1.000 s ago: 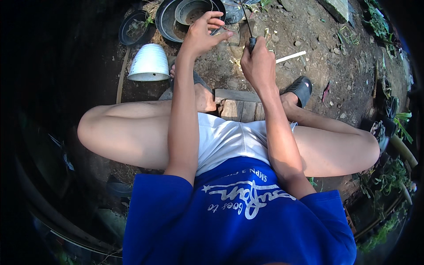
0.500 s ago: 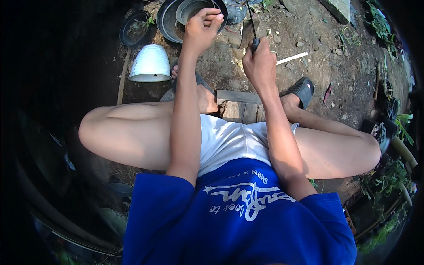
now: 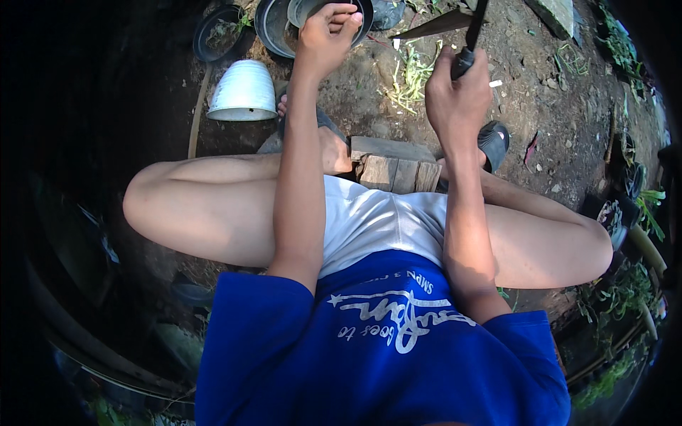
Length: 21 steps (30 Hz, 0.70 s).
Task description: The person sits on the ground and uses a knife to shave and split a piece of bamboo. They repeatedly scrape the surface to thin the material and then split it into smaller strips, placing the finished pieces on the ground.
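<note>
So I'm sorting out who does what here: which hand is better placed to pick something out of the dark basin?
Probably the left hand: it is over the dark basin, fingers bunched. The right hand is off to the side, gripping a knife.

No packages, labels, signs or screens appear anywhere in this outdoor scene of bare earth, pots and plant scraps. The only lettering in view is the white printed design across the chest of the person's blue shirt (image 3: 383, 341), seen upside down from above: flowing script with a small star at one end and a short line of small block letters just above it, near the hem, where the blue cloth meets the white shorts (image 3: 383, 220).
</note>
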### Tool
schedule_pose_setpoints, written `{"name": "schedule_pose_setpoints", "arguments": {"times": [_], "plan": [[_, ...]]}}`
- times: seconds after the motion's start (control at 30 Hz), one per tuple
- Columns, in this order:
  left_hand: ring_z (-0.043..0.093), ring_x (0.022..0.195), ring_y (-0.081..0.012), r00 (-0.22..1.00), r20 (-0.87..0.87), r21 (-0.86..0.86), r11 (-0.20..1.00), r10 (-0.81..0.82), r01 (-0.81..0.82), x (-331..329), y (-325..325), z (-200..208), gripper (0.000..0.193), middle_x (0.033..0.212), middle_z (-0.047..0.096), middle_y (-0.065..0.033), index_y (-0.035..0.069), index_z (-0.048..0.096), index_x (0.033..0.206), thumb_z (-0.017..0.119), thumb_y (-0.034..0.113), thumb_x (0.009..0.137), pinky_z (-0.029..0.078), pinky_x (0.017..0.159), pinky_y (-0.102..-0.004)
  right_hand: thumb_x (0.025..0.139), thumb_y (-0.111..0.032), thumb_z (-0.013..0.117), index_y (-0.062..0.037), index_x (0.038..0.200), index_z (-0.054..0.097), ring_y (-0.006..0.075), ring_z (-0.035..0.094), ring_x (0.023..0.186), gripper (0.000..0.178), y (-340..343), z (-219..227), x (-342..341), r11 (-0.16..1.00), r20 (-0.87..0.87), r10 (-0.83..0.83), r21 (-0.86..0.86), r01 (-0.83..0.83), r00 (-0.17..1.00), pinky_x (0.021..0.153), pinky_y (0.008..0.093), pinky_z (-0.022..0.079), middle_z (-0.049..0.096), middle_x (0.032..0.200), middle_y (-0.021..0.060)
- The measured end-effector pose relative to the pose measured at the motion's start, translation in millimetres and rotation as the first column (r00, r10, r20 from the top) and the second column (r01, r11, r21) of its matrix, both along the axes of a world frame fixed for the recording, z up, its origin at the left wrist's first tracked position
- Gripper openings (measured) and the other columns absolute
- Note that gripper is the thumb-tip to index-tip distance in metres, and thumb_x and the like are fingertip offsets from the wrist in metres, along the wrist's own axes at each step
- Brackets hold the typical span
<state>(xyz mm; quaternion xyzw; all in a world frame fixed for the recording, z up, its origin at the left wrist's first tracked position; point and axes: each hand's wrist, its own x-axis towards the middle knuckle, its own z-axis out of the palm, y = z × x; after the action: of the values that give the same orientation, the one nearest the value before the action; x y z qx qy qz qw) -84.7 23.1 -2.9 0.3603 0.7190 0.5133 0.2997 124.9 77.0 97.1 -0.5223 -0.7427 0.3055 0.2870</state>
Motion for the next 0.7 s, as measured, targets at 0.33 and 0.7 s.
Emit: {"name": "schedule_pose_setpoints", "arguments": {"times": [0.33,0.7], "plan": [[0.074,0.090,-0.0135,0.997,-0.059,0.089,0.994,-0.058,0.063,15.5,8.9,1.5,0.035,0.098,0.079,-0.0094,0.002,0.073,0.120,0.075,0.030,0.099,0.059,0.080,-0.0300,0.098,-0.015,0.065,0.0039,0.096,0.052,0.0502,0.070,0.074,0.023,-4.5,-39.4,-10.2,0.992,0.093,0.076,-0.108,-0.066,0.993,0.063,0.0539,0.052,0.067,0.073,0.0301],[0.075,0.097,-0.0150,0.999,-0.049,0.005,1.000,-0.010,0.011,4.1,7.2,16.0,0.035,0.105,0.077,-0.0091,0.000,0.070,0.125,0.068,0.028,0.104,0.060,0.087,-0.0282,0.094,-0.011,0.065,0.0037,0.097,0.053,0.0510,0.070,0.079,0.020,-9.8,-63.6,-13.6,0.973,0.243,0.150,-0.209,-0.099,0.958,0.068,0.0562,0.053,0.068,0.079,0.0314]]}}
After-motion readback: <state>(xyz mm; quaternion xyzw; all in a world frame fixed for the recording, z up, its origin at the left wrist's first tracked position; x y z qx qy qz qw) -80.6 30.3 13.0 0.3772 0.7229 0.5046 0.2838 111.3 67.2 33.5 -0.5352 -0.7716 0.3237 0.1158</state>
